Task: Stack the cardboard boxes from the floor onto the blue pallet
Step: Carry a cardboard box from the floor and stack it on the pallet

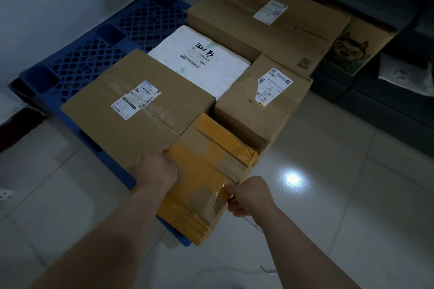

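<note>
On the pallet [141, 21]: mostly loaded, taped box [206, 171] at front.
Left hand [155, 166] and right hand [249, 192] grip its sides; I reckon cartoon box [352, 51] isn't on yet, dark though.

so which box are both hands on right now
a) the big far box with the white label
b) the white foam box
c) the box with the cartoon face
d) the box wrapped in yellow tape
d: the left hand grips one side edge and the right hand grips the other of the box wrapped in yellow tape, at the near corner of the blue pallet.
</note>
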Tool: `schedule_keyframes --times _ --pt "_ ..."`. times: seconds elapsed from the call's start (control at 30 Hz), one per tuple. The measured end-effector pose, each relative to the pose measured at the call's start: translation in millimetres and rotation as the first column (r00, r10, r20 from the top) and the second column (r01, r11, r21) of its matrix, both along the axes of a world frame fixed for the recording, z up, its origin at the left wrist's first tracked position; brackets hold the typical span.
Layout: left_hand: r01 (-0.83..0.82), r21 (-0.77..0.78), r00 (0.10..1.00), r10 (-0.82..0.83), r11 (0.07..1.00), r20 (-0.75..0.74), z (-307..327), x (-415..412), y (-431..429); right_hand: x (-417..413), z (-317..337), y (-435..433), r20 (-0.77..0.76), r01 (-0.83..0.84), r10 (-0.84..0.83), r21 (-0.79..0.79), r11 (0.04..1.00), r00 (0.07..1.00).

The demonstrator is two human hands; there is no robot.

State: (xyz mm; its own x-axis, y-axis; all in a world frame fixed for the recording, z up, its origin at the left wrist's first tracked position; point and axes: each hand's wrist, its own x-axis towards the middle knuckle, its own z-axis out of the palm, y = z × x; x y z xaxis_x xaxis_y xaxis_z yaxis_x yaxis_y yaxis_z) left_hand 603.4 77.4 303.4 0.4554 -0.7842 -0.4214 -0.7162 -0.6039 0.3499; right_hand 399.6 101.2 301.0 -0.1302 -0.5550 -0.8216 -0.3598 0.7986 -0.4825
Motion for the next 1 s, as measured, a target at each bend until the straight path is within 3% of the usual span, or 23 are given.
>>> schedule_keyframes --times 0.43,0.73,1.0 --pt "-0.076 -0.022 0.990 0.073 0.997 -0.118 -13 -8 -8 -1 -14 -9 -0.021 -0.010 0.010 0.014 1.000 1.000" --pt "-0.011 0.033 1.000 0.010 0.999 0.028 -8 -8 -7 -1 -8 -12 -0.035 -0.072 0.074 0.040 0.997 0.997" --pt "0.079 0.044 0.995 -0.082 0.996 0.061 2 -17 7 -6 2 -10 -0.101 -0.118 0.114 -0.043 0.992 0.988"
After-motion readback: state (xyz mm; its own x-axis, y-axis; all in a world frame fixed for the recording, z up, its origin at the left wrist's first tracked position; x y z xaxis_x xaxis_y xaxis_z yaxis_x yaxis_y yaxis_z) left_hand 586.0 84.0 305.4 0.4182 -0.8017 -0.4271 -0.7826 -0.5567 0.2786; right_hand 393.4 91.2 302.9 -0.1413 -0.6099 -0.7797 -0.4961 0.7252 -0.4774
